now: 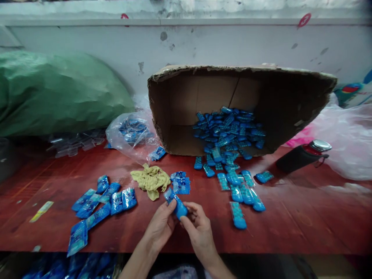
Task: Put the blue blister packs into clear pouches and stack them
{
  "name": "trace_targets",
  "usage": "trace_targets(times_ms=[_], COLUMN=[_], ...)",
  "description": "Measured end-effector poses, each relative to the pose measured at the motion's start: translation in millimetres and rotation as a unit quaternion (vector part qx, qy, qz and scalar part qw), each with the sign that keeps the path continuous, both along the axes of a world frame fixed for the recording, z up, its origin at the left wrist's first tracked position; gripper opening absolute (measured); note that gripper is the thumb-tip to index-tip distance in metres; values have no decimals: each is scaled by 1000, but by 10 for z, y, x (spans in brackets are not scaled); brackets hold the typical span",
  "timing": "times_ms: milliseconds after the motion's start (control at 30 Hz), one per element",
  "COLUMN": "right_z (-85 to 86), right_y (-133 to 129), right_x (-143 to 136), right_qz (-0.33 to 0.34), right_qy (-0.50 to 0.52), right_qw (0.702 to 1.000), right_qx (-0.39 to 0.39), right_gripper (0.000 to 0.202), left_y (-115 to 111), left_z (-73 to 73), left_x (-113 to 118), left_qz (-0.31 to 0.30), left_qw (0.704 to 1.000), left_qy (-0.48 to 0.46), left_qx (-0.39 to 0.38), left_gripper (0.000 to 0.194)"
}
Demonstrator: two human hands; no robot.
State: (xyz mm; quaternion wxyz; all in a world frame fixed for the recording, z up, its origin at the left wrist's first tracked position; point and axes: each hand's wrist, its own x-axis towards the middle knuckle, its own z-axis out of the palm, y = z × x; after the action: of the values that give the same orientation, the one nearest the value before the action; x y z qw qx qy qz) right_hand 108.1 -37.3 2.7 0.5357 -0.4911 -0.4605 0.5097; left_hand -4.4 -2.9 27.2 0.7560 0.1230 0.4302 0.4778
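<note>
Both my hands meet at the near edge of the red table (305, 224), gripping one small blue item in a clear plastic sleeve (176, 203). My left hand (160, 226) pinches its left end. My right hand (198, 229) holds its lower right end. Just beyond them lie two or three blue packets (180, 183) and a crumpled yellow cloth (151, 180). Several loose blue items (241, 192) lie to the right, spilling out of a tipped cardboard box (174, 100).
Several filled blue packets (99, 205) lie at the left. A clear bag with blue pieces (130, 133) sits beside the box. A large green sack (58, 93) fills the back left. A dark bottle with a metal cap (302, 155) lies at the right, near clear plastic sheeting (345, 143).
</note>
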Motion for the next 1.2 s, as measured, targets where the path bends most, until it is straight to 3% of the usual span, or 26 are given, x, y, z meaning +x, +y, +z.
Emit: trace_targets(times_ms=[133,333,567,767,933,1200], right_z=[48,107,262,213,186,77], right_y=[61,142,214,225,209,180], right_x=[100,266,376,373,348,294], right_qz=[43,81,239,245,248,191], right_qy=[-31,-126,-54,-8,42,42], right_qw=[999,988,969,969,965,981], right_qx=[12,45,11,-22,-70,-11], right_gripper=[47,84,79,73,68,60], left_y=[-3,13,-33,-118,-190,-273], left_z=[-32,-45,-114,-129,-101,-64], left_x=[-111,-167,-110,-55,21,168], left_qz=[-92,-163,-206,-186,-132,-45], left_qw=[992,976,963,971,982,990], left_qy=[-74,-132,-164,-146,-133,-126], left_qx=[44,52,52,38,3,-40], left_gripper=[13,23,24,23,17,13])
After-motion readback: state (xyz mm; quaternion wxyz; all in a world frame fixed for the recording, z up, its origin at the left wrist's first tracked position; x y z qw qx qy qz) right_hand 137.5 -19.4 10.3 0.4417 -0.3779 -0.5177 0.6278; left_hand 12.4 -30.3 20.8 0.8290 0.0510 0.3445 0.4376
